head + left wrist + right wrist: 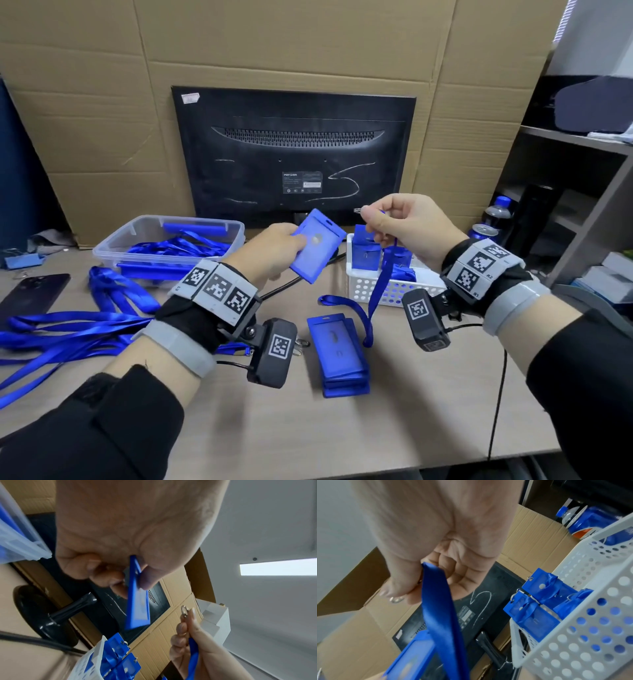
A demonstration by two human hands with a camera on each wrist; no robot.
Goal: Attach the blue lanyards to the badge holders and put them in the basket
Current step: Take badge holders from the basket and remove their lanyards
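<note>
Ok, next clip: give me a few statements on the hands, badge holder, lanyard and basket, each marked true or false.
1. The left hand holds a blue badge holder. True.
2. The lanyard's metal clip is already hooked into that holder. False: the clip sits apart from it, pinched in the right hand.
3. The white basket is empty. False: it holds several finished badge holders.
4. A stack of badge holders lies on the desk. True.
5. The right hand's lanyard hangs down. True.
</note>
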